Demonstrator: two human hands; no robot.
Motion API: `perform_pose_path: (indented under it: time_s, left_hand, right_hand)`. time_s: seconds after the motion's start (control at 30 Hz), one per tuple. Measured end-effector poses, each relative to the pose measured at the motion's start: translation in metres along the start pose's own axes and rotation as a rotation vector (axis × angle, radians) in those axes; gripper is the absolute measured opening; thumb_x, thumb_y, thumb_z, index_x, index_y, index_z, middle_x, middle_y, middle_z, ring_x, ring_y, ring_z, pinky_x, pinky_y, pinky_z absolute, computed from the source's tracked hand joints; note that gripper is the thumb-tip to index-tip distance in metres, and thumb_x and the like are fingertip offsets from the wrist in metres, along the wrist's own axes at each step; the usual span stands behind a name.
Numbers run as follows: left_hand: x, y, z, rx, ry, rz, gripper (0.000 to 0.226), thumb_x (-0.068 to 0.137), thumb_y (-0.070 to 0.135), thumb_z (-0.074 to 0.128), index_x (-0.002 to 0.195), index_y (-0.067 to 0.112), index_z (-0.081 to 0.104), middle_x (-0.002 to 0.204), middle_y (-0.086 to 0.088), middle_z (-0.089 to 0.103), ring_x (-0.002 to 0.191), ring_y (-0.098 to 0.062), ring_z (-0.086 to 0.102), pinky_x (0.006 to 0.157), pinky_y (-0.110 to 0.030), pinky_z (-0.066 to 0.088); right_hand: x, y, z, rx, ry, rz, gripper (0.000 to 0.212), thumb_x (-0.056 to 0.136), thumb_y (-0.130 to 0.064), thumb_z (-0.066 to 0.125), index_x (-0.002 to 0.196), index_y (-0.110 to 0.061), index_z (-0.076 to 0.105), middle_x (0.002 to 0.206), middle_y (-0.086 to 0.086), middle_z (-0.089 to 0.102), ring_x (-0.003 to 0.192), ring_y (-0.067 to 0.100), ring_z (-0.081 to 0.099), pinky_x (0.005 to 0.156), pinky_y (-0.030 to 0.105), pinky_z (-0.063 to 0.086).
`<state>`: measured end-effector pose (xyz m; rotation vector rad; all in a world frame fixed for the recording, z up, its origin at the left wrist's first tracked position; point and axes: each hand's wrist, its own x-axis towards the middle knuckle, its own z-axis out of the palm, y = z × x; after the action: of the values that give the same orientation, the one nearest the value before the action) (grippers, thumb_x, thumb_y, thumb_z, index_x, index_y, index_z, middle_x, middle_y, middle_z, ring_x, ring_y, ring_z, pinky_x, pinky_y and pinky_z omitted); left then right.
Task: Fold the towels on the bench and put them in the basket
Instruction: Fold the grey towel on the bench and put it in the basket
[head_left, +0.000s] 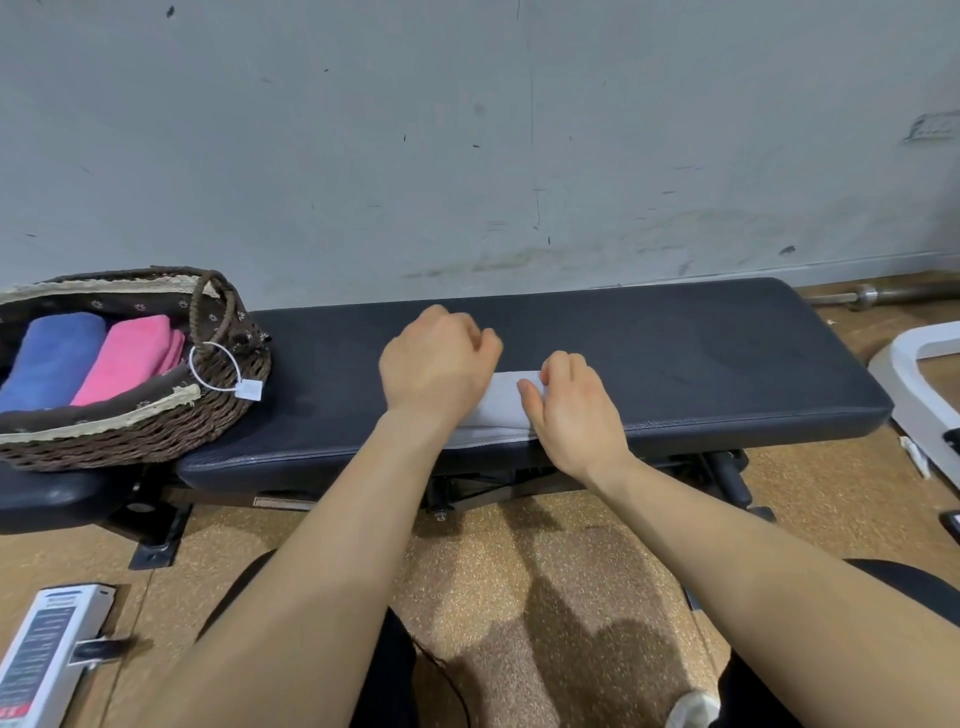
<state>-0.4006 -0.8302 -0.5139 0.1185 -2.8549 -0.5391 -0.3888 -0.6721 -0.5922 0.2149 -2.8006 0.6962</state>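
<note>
A white towel (501, 402), folded into a narrow strip, lies on the black padded bench (701, 353) near its front edge. My left hand (436, 358) rests curled on the towel's left part and hides it. My right hand (571, 405) pinches the towel's far right corner between thumb and fingers. A brown wicker basket (171, 421) stands on the bench's left end. It holds a folded blue towel (54, 358) and a folded pink towel (130, 358) side by side.
A grey wall rises right behind the bench. A barbell (883, 296) lies on the floor at the back right. A white machine frame (914, 384) stands to the right, a white labelled device (47, 649) at lower left. My knees are below the bench front.
</note>
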Motion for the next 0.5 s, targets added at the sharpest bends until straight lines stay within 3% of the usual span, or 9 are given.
perform_pose_path:
  time_s: [0.1,0.17,0.23,0.37,0.5]
  left_hand:
    - [0.010,0.003,0.030,0.081,-0.193,-0.006,0.042,0.100,0.046,0.034,0.105,0.021,0.067,0.114,-0.002,0.060,0.097,-0.025,0.060,0.095,-0.043,0.044]
    - [0.013,-0.004,0.043,0.126,-0.364,-0.020,0.045,0.101,0.045,0.027,0.120,0.022,0.061,0.128,-0.001,0.056,0.119,-0.022,0.053,0.114,-0.054,0.024]
    - [0.012,-0.010,0.049,0.178,-0.460,0.054,0.039,0.104,0.037,0.026,0.130,0.029,0.053,0.135,0.003,0.052,0.133,-0.020,0.041,0.116,-0.061,0.014]
    - [0.003,-0.015,0.055,0.227,-0.399,0.148,0.034,0.104,0.030,0.027,0.131,0.031,0.048,0.136,0.005,0.051,0.136,-0.020,0.037,0.112,-0.064,0.020]
    - [-0.003,-0.019,0.068,0.252,-0.317,0.133,0.040,0.101,0.035,0.026,0.131,0.027,0.050,0.138,0.001,0.051,0.135,-0.023,0.040,0.112,-0.063,0.023]
  right_hand:
    - [0.000,0.003,-0.001,-0.016,-0.022,-0.030,0.031,0.099,-0.041,0.044,0.097,-0.009,0.048,0.097,0.009,0.052,0.082,0.027,0.049,0.070,0.039,0.046]
    - [0.002,0.005,-0.004,0.008,-0.042,-0.037,0.028,0.101,-0.039,0.044,0.096,-0.012,0.046,0.097,0.007,0.051,0.081,0.025,0.048,0.069,0.037,0.045]
    - [0.005,0.006,-0.008,0.055,-0.075,-0.022,0.024,0.102,-0.038,0.045,0.095,-0.016,0.043,0.097,0.004,0.050,0.081,0.023,0.048,0.067,0.035,0.042]
    - [0.016,0.003,-0.016,0.106,-0.190,0.112,0.019,0.100,-0.036,0.045,0.094,-0.018,0.046,0.102,0.003,0.053,0.091,0.027,0.051,0.072,0.038,0.042]
    - [0.028,-0.012,-0.026,-0.163,-0.024,0.079,0.018,0.095,-0.028,0.050,0.102,-0.016,0.061,0.112,0.007,0.057,0.099,0.033,0.048,0.082,0.038,0.040]
